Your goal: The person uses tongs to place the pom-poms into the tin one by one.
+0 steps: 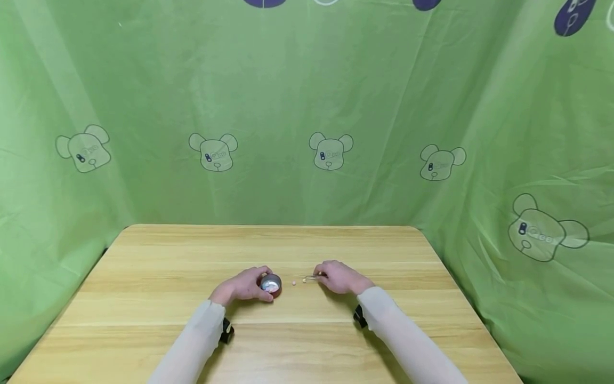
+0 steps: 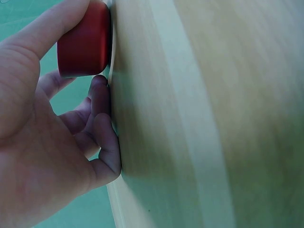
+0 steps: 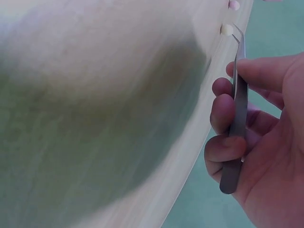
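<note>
One wooden desk (image 1: 144, 277) stands before green bear-print cloth (image 1: 288, 96). The left hand (image 1: 242, 285) curls its fingers (image 2: 102, 137) round one red cup (image 1: 271, 284) at mid-desk. Right of the cup, the right hand (image 1: 340, 277) pinches tweezers (image 3: 237, 104), whose tips reach two pale beads (image 1: 294, 282).

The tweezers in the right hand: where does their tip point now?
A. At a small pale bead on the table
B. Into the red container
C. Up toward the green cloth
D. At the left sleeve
A: in the right wrist view the right hand grips the tweezers, and their bent tip sits at a small pale bead on the table, apart from the red container that the left hand holds.
</note>
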Demonstrator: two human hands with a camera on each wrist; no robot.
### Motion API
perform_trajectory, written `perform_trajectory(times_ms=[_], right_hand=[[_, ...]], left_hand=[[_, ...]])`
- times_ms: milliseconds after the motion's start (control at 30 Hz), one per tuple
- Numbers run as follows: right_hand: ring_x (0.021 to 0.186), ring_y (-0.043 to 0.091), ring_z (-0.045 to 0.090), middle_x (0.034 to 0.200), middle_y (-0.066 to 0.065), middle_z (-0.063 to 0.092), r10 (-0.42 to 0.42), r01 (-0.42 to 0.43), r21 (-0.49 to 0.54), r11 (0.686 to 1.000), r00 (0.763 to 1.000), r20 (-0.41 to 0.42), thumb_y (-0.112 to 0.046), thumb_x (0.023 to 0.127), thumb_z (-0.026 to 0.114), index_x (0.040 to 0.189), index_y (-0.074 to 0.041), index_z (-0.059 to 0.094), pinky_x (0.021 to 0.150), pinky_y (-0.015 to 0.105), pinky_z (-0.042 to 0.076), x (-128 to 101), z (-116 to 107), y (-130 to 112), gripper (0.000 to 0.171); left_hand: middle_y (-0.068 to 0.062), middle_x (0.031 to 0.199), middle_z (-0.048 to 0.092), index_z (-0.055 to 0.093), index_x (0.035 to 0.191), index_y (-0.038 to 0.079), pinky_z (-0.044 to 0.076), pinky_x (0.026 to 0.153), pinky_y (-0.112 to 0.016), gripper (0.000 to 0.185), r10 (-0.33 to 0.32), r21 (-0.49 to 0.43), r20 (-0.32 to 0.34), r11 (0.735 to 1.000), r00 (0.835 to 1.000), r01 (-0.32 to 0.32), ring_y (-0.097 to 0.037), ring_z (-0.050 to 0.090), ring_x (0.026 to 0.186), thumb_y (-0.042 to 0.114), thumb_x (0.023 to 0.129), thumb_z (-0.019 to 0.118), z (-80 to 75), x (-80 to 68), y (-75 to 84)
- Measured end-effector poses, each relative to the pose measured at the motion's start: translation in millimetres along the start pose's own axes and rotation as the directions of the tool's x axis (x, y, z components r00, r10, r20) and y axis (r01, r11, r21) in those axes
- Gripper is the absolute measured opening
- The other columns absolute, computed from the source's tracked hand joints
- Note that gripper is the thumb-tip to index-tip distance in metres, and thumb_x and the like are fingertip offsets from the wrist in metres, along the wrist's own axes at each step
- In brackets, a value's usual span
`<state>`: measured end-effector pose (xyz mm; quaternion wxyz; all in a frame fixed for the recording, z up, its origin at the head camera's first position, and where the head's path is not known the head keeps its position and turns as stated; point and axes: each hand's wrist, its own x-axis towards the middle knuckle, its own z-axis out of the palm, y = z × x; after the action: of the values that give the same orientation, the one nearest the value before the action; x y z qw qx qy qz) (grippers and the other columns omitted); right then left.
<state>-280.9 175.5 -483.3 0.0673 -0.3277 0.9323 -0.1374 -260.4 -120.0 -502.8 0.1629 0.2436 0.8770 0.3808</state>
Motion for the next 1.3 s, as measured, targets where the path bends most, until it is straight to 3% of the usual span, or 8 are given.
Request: perform_trajectory(times_ms=[433,1300], right_hand=[[0.085,0.014,0.057,0.094,-0.002,0.061,0.003,-0.003,-0.003,1.0,1.0,0.028,-0.014,0.095,0.056,0.104,-0.012,0.066,0.077,0.036,0.046,0.0,1.4,-0.2,0.014],[0.08,0.012,0.055,0.089,-0.003,0.06,-0.045,0.045,-0.01,0.999,0.999,-0.016,-0.012,0.095,0.056,0.103,-0.011,0.067,0.075,0.035,0.047,-4.0,-1.4,2.1,0.014]], left_hand=[[-0.003,0.104,0.059,0.054,0.114,0.014,0.043,0.086,-0.044,0.048,-0.012,0.0,0.006,1.0,1.0,0.012,-0.02,0.055,0.095,0.025,0.075,0.081,-0.4,0.3,-0.5],[-0.005,0.105,0.059,0.053,0.115,0.012,0.042,0.087,-0.044,0.049,-0.003,0.006,0.01,1.0,1.0,0.003,-0.023,0.055,0.098,0.023,0.076,0.081,-0.2,-1.4,3.0]])
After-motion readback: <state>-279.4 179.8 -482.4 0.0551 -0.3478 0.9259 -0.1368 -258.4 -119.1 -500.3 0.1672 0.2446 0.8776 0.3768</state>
